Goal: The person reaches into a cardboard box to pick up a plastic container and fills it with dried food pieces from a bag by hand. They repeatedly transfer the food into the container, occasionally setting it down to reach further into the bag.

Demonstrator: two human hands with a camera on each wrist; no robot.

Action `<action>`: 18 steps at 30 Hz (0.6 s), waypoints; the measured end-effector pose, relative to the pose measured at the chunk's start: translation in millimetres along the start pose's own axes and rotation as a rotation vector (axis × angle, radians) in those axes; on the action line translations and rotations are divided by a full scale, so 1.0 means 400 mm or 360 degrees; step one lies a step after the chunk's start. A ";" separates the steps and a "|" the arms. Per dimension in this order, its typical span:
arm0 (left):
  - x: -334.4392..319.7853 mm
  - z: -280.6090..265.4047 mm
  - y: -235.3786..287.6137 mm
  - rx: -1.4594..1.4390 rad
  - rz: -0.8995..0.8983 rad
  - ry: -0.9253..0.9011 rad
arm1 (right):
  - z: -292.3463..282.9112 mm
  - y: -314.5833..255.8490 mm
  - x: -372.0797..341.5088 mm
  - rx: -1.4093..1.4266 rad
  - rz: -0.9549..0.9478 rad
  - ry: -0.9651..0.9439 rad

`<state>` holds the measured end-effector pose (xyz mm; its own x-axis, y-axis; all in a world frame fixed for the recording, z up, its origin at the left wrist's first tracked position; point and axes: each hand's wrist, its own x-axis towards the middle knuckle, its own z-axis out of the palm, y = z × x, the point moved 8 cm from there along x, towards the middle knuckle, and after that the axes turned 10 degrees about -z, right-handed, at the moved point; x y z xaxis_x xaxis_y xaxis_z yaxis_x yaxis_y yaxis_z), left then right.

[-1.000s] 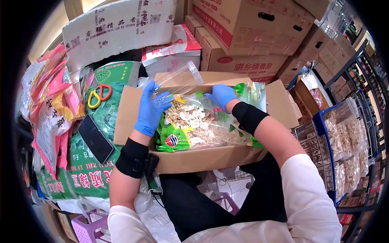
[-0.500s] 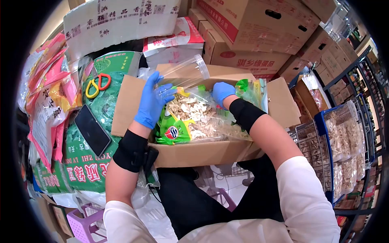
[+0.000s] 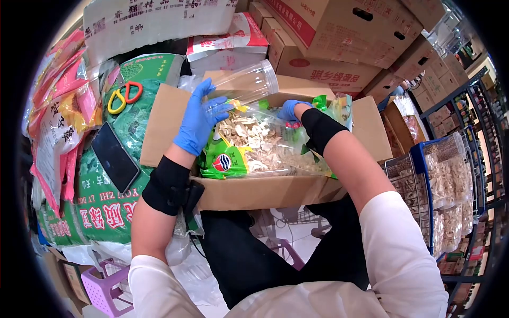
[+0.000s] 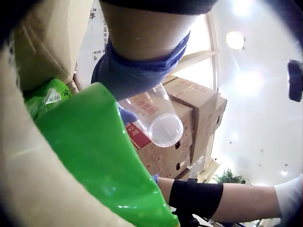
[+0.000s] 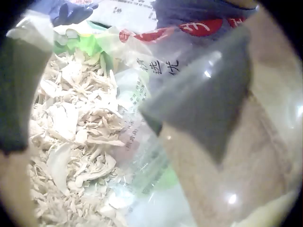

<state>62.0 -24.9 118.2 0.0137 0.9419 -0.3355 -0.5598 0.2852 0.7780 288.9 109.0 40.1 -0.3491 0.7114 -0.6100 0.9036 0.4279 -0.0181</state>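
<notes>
My blue-gloved left hand [image 3: 195,123] holds a clear plastic jar [image 3: 253,82] near one end, tilted over the cardboard box [image 3: 249,195]. The jar's round end [image 4: 165,130] shows in the left wrist view. Inside the box lies a clear and green plastic bag [image 3: 216,165] full of pale dried slices [image 3: 249,139], which look like mushroom. My right hand [image 3: 289,110], also gloved in blue, reaches down into the box at the bag's far right side. Its fingers are hidden behind the plastic, and I cannot tell what they hold. Loose slices [image 5: 71,118] fill the right wrist view.
A green sack [image 3: 114,196] on the left bears a phone [image 3: 115,158] and red-and-yellow-handled scissors [image 3: 125,98]. Pink packets [image 3: 63,116] lie beside it. Cartons [image 3: 339,37] are stacked behind. At right stands a wire basket [image 3: 429,180] of bagged goods.
My left hand has shifted the jar slightly up and right in view. My right hand has sunk deeper behind the bag, so less of its glove shows.
</notes>
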 end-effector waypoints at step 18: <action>-0.005 -0.003 0.006 -0.0014 -0.0014 0.0025 | -0.015 -0.069 -0.091 -0.0149 -0.0325 -0.0252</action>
<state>59.8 -26.2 119.9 0.0054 0.9364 -0.3509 -0.5669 0.2920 0.7703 275.3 74.7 67.5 -0.4720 0.5121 -0.7176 0.7891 0.6084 -0.0848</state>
